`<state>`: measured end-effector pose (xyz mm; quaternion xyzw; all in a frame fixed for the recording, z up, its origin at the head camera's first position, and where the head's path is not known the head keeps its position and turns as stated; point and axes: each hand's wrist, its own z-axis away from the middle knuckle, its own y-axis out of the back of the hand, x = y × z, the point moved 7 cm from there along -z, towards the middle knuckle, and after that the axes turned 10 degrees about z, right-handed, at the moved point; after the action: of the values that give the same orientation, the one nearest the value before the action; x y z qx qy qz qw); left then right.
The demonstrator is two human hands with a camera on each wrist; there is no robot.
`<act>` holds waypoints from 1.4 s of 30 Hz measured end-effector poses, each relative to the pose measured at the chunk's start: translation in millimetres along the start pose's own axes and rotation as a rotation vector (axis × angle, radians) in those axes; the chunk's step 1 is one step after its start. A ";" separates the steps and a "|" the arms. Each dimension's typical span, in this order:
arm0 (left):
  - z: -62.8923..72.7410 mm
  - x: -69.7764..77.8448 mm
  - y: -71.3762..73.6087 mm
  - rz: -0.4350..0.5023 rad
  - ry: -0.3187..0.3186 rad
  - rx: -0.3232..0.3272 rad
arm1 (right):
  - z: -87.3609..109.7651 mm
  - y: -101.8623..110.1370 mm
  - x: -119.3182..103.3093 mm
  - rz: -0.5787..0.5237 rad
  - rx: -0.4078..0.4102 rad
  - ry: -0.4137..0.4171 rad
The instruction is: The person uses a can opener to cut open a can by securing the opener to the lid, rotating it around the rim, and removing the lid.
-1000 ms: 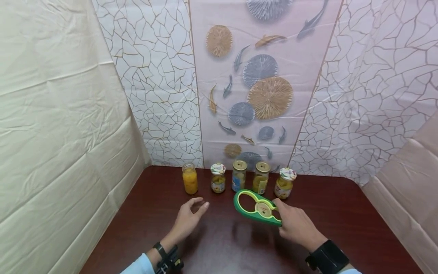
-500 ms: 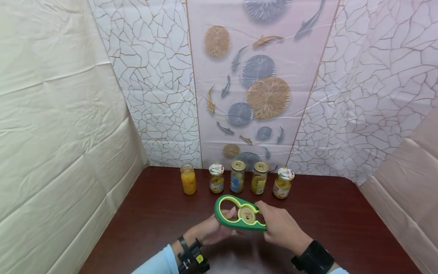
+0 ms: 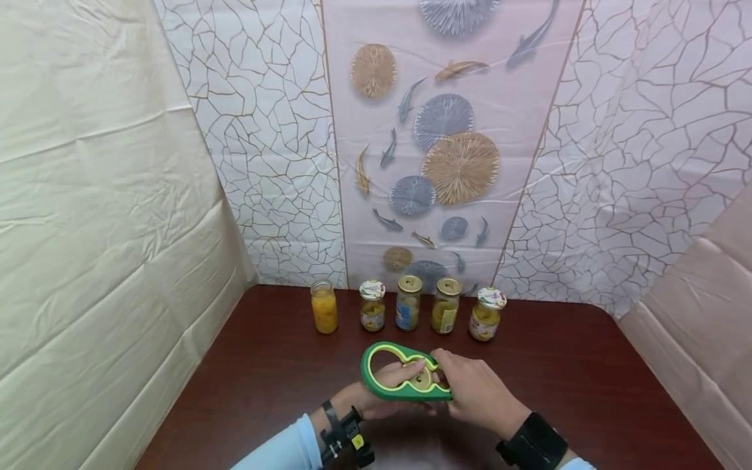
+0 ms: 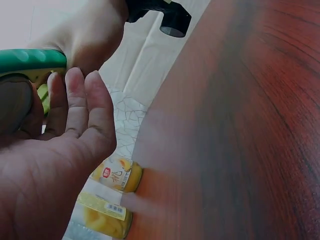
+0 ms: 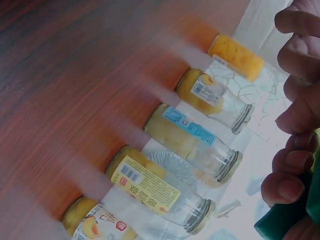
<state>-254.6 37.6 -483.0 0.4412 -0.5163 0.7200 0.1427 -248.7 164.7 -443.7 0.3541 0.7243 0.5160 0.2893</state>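
My right hand [image 3: 484, 393] grips the handle end of a green jar opener [image 3: 390, 394] with a lime inner edge and round openings. A gold jar lid [image 3: 420, 380] sits in the opener's smaller ring. From below, my left hand [image 3: 373, 403] reaches up with its thumb through the opener onto the lid, pinching it against fingers underneath. In the left wrist view those fingers [image 4: 76, 102] curl up beside the lid's dark underside [image 4: 15, 102]. The right wrist view shows only part of the opener [image 5: 285, 220].
Along the table's back stands a lidless jar of orange fruit [image 3: 325, 313]. To its right are a white-lidded jar [image 3: 373, 316], two gold-lidded jars [image 3: 408, 312] [image 3: 445, 314] and another white-lidded jar [image 3: 484, 321]. A patterned cloth [image 3: 461, 166] hangs behind the dark red table [image 3: 264, 365].
My left hand has come right from beside the jars and under the opener, its thumb now on the lid. My right hand has brought the opener left and slightly nearer.
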 end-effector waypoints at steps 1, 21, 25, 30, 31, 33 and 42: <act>-0.5 0.0 0.7 0.001 0.002 0.005 | -0.3 -0.2 0.8 0.002 -0.003 -0.004; 42.8 18.3 94.2 -0.278 -0.115 0.433 | 21.6 34.5 93.7 0.154 0.134 -0.245; 47.6 22.7 96.3 -0.274 -0.119 0.437 | 22.5 33.7 99.8 0.154 0.151 -0.243; 52.8 22.9 100.4 -0.303 -0.083 0.481 | 22.6 30.2 101.2 0.150 0.144 -0.239; 54.3 23.6 101.6 -0.315 -0.076 0.499 | 23.3 29.1 101.7 0.150 0.136 -0.243; 58.3 27.0 104.5 -0.368 -0.068 0.542 | 25.6 26.9 103.5 0.147 0.116 -0.262; 93.0 59.5 121.9 -0.831 -0.108 0.743 | 39.0 22.9 109.8 0.124 0.086 -0.319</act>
<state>-323.7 -110.0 -504.4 0.6644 -0.0174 0.7131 0.2228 -277.1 279.9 -439.5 0.4874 0.6675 0.4386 0.3529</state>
